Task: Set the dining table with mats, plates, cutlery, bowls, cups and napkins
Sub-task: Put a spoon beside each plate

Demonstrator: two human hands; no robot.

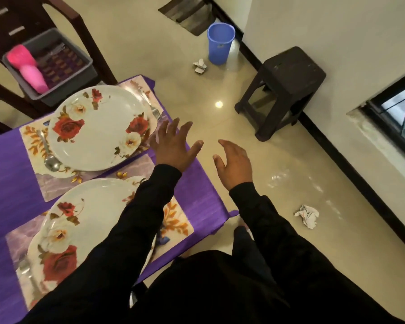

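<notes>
Holding pink cups [29, 66], grey tub [63, 94]

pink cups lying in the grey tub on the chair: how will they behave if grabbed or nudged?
The pink cups look like thin plastic, so probably light and fairly stiff. They lie on their sides, nested, in the grey tub, so a nudge would likely roll them. Lifting one end may pull the stack apart. Both the left hand and right hand are open and empty.
</notes>
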